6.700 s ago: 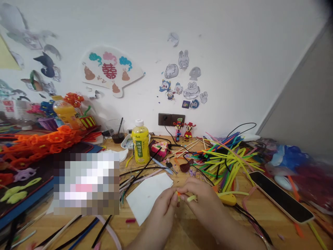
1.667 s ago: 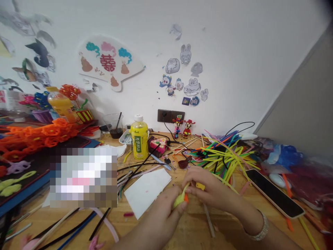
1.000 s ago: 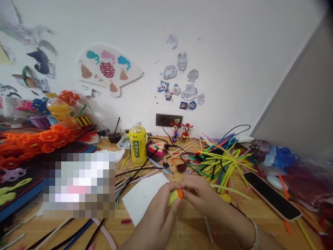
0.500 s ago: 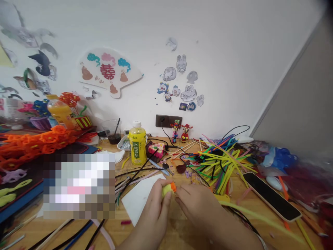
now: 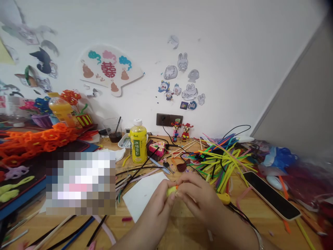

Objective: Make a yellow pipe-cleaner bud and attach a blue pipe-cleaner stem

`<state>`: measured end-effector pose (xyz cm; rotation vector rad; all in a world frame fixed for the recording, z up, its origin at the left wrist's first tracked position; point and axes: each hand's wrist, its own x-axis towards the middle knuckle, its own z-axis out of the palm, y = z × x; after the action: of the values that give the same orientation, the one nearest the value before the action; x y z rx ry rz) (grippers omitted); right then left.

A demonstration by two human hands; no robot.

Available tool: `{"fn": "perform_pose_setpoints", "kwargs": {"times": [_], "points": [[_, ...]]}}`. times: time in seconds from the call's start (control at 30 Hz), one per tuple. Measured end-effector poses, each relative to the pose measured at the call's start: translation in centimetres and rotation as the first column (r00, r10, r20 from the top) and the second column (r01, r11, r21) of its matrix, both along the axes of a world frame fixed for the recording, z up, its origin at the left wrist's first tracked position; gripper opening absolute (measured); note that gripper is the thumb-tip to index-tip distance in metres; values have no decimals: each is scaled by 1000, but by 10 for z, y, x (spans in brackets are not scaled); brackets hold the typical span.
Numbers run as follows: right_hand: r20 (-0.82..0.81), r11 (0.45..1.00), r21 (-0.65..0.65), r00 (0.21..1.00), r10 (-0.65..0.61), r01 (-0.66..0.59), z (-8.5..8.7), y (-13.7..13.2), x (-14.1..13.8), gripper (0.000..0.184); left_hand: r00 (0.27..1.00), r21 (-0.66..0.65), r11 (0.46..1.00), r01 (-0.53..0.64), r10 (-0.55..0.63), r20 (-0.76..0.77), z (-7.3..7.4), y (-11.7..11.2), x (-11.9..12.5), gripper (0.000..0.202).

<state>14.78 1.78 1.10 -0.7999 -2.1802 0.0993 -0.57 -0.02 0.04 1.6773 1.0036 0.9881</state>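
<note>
My left hand (image 5: 161,199) is closed around a small yellow-green piece with an orange end (image 5: 171,190), which looks like coiled fuzzy chenille stem. Fingers of my right hand (image 5: 195,194) pinch its orange end, so both hands meet on it and hide most of it. Partly under my left forearm lies a white sheet of paper (image 5: 140,191). Just beyond my right wrist, the yellow handle of a tool (image 5: 223,198) shows; the rest of that tool is covered.
A yellow drink bottle (image 5: 139,142) stands behind the paper. To the right, a heap of colourful chenille stems (image 5: 229,159) spreads beside a phone (image 5: 272,196). Orange fuzzy flowers (image 5: 39,140) and a blurred-out patch (image 5: 80,184) occupy the left. Two small figurines (image 5: 185,132) stand by the wall.
My right hand has come up onto the orange end, with its fingers now covering more of it. A blurred pale yellow strand at lower right is no longer visible.
</note>
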Motion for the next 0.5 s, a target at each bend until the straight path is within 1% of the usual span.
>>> {"fn": "perform_pose_setpoints", "kwargs": {"times": [0.07,0.1,0.2,0.37,0.5], "points": [[-132,994,-100,991,33,-47,0,2,0,9,1000,-14,1000,7,-7,-17,0,-1,1,20],[-169,989,-131,985,41,-63,0,3,-1,8,999,-17,1000,8,-8,-33,0,-1,1,19],[-202,976,-197,978,55,-95,3,4,-2,7,997,-29,999,18,-20,-73,-1,-1,2,18],[-254,953,-296,967,-8,-70,6,4,-2,8,994,26,999,-19,22,-110,-3,-1,2,19],[-273,935,-350,961,-38,-62,6,4,-2,9,996,30,1000,2,0,-91,-5,0,3,18]]}}
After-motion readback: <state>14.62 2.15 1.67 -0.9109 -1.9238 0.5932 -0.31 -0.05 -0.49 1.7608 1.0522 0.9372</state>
